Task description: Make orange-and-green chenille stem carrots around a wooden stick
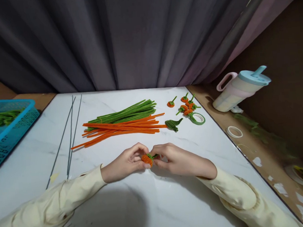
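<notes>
Left hand (130,160) pinching orange fuzzy ball (146,160), near centre of white tabletop (164,207), right hand (170,156) pinching by its green stalk (154,156), orange rods (132,130) beyond, green rods (130,111) farther, stalked orange balls (183,108) far right.

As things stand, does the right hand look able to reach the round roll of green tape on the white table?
Probably yes: only white marbled tabletop shows between the right hand and the round green tape roll, though this hand helps hold a fuzzy orange ornament.
</notes>
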`<state>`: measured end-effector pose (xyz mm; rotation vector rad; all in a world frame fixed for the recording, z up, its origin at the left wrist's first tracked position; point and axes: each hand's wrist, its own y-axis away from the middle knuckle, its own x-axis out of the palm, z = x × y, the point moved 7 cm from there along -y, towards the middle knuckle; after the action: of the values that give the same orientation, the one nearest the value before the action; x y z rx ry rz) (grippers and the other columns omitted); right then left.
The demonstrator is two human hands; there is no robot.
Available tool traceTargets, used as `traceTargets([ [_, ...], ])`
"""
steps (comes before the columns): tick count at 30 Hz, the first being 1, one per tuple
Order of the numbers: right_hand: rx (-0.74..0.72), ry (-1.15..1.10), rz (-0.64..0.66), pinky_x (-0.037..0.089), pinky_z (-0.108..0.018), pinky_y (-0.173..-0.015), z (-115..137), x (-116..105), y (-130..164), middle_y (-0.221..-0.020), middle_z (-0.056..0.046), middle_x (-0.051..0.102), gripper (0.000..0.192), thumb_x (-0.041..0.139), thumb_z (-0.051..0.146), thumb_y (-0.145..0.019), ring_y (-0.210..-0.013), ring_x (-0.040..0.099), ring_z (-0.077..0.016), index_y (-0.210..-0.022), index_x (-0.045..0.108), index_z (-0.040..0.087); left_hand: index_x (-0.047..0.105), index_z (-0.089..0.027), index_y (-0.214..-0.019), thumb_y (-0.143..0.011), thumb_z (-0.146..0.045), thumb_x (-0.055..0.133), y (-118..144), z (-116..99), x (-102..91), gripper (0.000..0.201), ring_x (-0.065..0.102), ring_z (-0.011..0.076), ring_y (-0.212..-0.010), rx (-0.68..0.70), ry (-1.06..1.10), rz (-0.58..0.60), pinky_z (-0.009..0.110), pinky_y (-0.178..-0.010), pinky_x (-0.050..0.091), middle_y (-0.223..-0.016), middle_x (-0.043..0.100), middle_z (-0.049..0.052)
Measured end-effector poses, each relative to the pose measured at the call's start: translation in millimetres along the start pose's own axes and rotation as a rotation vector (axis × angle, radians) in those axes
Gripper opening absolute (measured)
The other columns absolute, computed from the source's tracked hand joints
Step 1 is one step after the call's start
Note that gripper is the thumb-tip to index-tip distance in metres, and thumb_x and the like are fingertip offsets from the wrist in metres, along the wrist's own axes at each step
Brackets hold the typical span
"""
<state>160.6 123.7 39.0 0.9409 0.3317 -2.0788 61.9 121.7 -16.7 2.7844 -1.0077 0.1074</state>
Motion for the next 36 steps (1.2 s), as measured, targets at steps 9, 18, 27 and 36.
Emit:
traceTargets([
  [9, 0.033, 0.224, -0.051, 0.039, -0.027, -0.068, -1, 3, 2, -0.078, -0.007, 0.061, 0.013, 0.049, 0.005, -0.082, -0.073, 0.054, -0.017, -0.083, 0.061, 0.012, 0.05, -0.021, -0.094, -0.078, -0.023, 0.063, 2, -8, -0.6, 0.021, 0.05, 0.0127, -0.083, 0.089, -0.217, -0.022, 0.027, -0.077, 0.044, -0.094, 0.049, 0.001],
  [18, -0.011, 0.129, 0.048, 0.038, -0.023, -0.066, 1, 5, 2, -0.074, -0.003, 0.062, 0.017, 0.05, 0.007, -0.083, -0.068, 0.053, -0.0136, -0.08, 0.064, 0.015, 0.062, -0.017, -0.082, -0.075, -0.025, 0.068, 2, -21, -1.2, 0.012, 0.055, 0.015, -0.081, 0.215, -0.313, 0.041, 0.027, -0.074, 0.046, -0.088, 0.055, 0.005],
  [27, -0.019, 0.382, -0.048, 0.033, -0.026, -0.064, 13, 5, 2, -0.064, -0.002, 0.058, 0.012, 0.052, 0.012, -0.083, -0.061, 0.048, -0.0133, -0.074, 0.058, 0.014, 0.062, -0.017, -0.08, -0.075, -0.027, 0.069, 2, -17, -8.4, 0.014, 0.052, 0.0139, -0.078, 0.111, -0.193, -0.078, 0.026, -0.074, 0.042, -0.081, 0.059, 0.001],
  [36, -0.325, 0.96, -0.345, 0.024, -0.031, -0.053, 35, 14, 13, -0.057, -0.006, 0.054, 0.025, 0.042, 0.003, -0.083, -0.053, 0.043, -0.0164, -0.066, 0.057, 0.013, 0.059, -0.016, -0.08, -0.071, -0.028, 0.072, 2, 6, -3.7, 0.02, 0.045, 0.008, -0.063, -0.168, 0.367, -0.164, 0.02, -0.059, 0.034, -0.068, 0.052, -0.003],
])
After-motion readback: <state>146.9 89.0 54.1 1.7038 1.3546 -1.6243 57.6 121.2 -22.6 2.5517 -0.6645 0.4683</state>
